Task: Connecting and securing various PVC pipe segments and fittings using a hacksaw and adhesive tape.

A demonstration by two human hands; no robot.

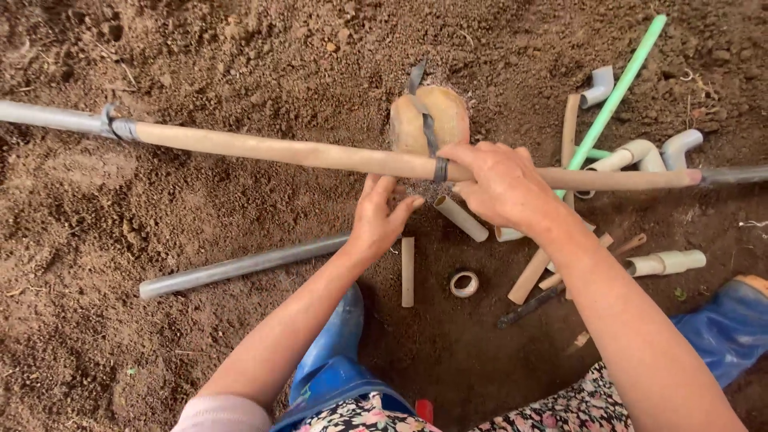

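Right hand: we saw our right hand (500, 182) laid over the long tan pipe (320, 154), fingers clamped on it beside the dark band (441, 170).
Left hand: our left hand (379, 216) sat just under the pipe, fingers together, touching its underside.
Pipe: it lay crosswise above the soil (120, 240).
Nearby: a grey pipe (240, 266), short tan pieces (408, 272), a tape roll (464, 283).

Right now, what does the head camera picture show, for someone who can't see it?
Two bare hands work on a long tan pipe lying across brown soil: the right hand grips it from above, the left hand reaches under it. Short pipe pieces and a tape roll lie nearby.
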